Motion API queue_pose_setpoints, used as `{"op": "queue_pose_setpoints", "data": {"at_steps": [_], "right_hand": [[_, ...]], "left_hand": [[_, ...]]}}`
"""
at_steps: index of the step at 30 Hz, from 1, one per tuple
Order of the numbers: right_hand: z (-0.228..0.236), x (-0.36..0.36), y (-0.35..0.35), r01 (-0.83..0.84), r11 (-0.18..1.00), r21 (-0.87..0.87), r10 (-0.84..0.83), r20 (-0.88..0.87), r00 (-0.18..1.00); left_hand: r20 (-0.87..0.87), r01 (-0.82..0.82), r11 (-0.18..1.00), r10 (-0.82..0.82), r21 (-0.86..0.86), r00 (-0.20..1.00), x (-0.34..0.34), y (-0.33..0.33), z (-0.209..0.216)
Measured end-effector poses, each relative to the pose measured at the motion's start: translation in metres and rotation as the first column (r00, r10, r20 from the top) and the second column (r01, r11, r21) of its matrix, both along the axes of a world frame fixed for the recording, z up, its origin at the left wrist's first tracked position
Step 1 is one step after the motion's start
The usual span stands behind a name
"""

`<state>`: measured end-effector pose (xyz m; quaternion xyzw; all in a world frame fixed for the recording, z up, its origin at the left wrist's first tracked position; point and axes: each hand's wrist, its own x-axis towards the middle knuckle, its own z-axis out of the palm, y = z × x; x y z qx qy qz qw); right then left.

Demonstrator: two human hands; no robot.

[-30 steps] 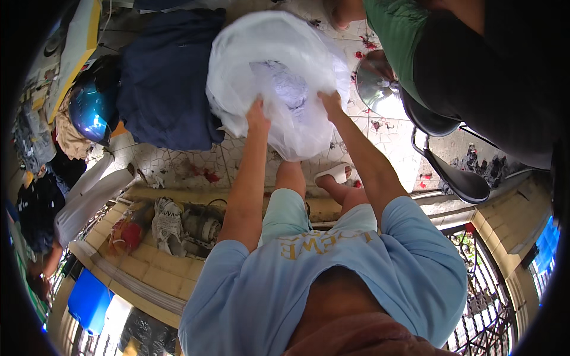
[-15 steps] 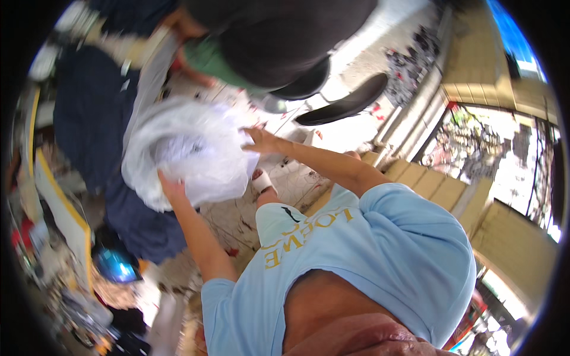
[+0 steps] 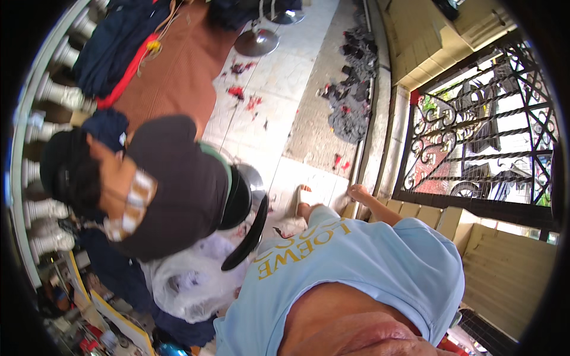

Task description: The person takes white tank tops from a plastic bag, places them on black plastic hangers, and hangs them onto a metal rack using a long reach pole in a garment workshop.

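My right hand (image 3: 357, 193) is stretched out to the right of my body, beside the low ledge along the wall. It is small in the picture and its fingers do not show clearly; I see no object in it. A white translucent plastic bag (image 3: 205, 291) with its mouth open lies at the lower left, against my light blue shirt (image 3: 356, 255). Pale contents show dimly inside the bag. My left arm and hand are hidden behind the shirt; only a sliver of skin shows by the bag.
A person in dark clothes (image 3: 178, 184) sits just left, by a black seat (image 3: 246, 237). Stools with round metal bases (image 3: 256, 43) stand beyond. Scraps (image 3: 350, 113) lie along the wall, a brown mat (image 3: 172, 83) and dark cloth (image 3: 122, 47) at far left, a barred window (image 3: 481, 130) at right.
Both hands have come away from the plastic bag. My right hand has moved right, toward the wall, and my left has gone out of sight. My view has turned, and the bag appears lower.
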<state>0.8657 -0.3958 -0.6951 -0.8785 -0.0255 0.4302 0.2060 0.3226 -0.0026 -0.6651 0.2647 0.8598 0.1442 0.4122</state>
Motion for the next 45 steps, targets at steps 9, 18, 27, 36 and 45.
{"op": "queue_pose_setpoints", "data": {"at_steps": [9, 18, 27, 36, 45], "right_hand": [[0.074, 0.192, -0.007, 0.305, 0.913, 0.27, -0.306, -0.042, 0.951], [0.082, 0.394, 0.044, 0.369, 0.821, 0.436, -0.344, -0.138, 0.929], [0.268, 0.689, 0.024, 0.064, 0.76, 0.646, -0.488, 0.504, 0.713], [0.457, 0.957, -0.008, -0.128, 0.746, 0.654, -0.56, 0.72, 0.41], [0.456, 1.191, -0.013, 0.177, 0.979, -0.102, 0.069, 0.98, 0.184]], "left_hand": [[0.166, 0.396, 0.918, -0.391, 0.006, 0.905, 0.32, 0.14, -0.001], [0.272, 0.673, 0.716, -0.621, -0.186, 0.736, 0.597, 0.155, -0.044], [0.548, 0.959, 0.278, -0.795, -0.049, 0.258, 1.013, 0.157, -0.071], [0.433, 0.723, -0.03, -0.784, 0.69, -0.445, 1.479, 0.053, 0.096], [0.028, 0.239, -0.21, -0.692, 0.948, -0.721, 1.715, -0.108, 0.235]]}}
